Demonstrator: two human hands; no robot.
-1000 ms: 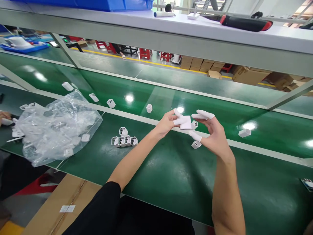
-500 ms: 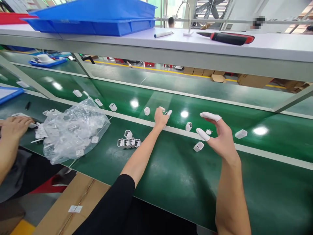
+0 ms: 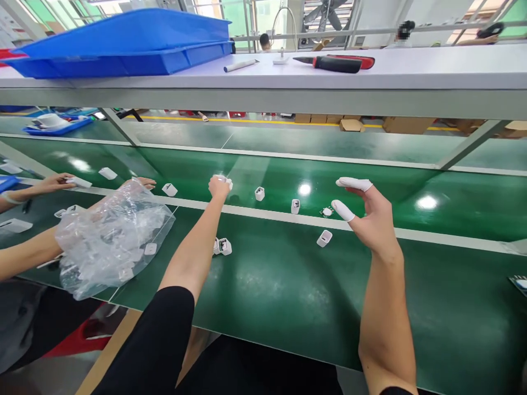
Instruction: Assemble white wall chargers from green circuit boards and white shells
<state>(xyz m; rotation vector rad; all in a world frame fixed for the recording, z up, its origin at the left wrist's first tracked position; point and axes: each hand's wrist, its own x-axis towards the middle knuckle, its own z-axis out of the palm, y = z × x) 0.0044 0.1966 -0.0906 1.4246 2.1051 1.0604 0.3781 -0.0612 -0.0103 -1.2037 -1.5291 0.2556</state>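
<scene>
My left hand (image 3: 220, 187) is over the green belt, its fingers closed around a small white charger housing (image 3: 223, 178) that they partly hide. My right hand (image 3: 366, 206) hovers near the belt's edge, thumb and index finger apart in white finger covers, with nothing between them. Left of it on the belt lie a small circuit board (image 3: 327, 212), an open-topped housing (image 3: 295, 206) and another housing (image 3: 259, 193). One housing (image 3: 324, 238) lies on the near table. My left forearm partly hides a group of housings (image 3: 223, 246).
A clear plastic bag of white parts (image 3: 111, 236) lies at left. A co-worker's hand (image 3: 57, 182) holds a white piece, and the other hand (image 3: 142, 184) reaches behind the bag. Above, the shelf (image 3: 263, 77) carries blue trays (image 3: 123, 49), a pen-like tool (image 3: 241, 66) and pliers (image 3: 337, 63).
My left hand has moved left, leaving one housing on the belt and closing on another. Belt pieces have shifted left. My right hand keeps its open pose. The co-worker's hands have come forward.
</scene>
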